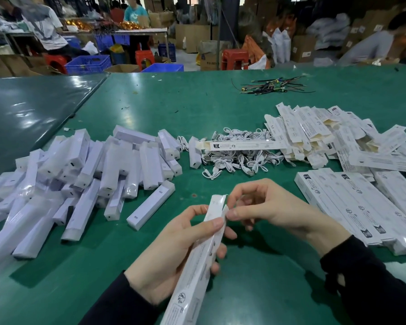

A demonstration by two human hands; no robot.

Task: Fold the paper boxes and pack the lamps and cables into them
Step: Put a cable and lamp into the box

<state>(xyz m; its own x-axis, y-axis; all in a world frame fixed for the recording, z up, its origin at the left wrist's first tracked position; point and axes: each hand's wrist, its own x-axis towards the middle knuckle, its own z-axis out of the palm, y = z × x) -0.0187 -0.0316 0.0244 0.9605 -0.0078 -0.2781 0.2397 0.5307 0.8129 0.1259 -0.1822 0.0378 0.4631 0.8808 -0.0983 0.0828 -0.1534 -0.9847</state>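
The left hand (174, 249) grips the long white printed paper box (197, 266), long axis pointing away; the right hand (265, 207) pinches its far-end flap (224, 211).

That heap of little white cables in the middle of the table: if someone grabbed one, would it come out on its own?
Probably not cleanly. The white cables lie looped and tangled together, so neighbours would likely drag along. They look thin and floppy, so one would dangle rather than hold shape. A flat box rests across the heap and might shift.
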